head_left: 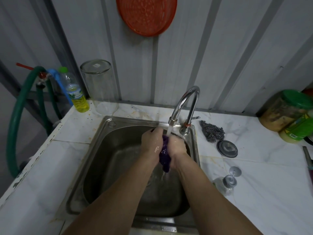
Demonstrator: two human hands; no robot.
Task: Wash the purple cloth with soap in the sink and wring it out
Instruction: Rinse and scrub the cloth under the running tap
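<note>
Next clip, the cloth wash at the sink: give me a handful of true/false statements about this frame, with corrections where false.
1. Both hands, left hand and right hand, grip the purple cloth. True.
2. The faucet is off. False: water runs onto the cloth.
3. The steel wool scrubber lies in the sink. False: it lies on the counter, right of the sink.
4. An upturned glass jar stands behind the sink, at left. True.

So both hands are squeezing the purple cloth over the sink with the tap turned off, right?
Not quite: the tap is running. The head view shows a stream of water falling from its spout onto the purple cloth, which the left hand and right hand squeeze between them over the sink.
</note>
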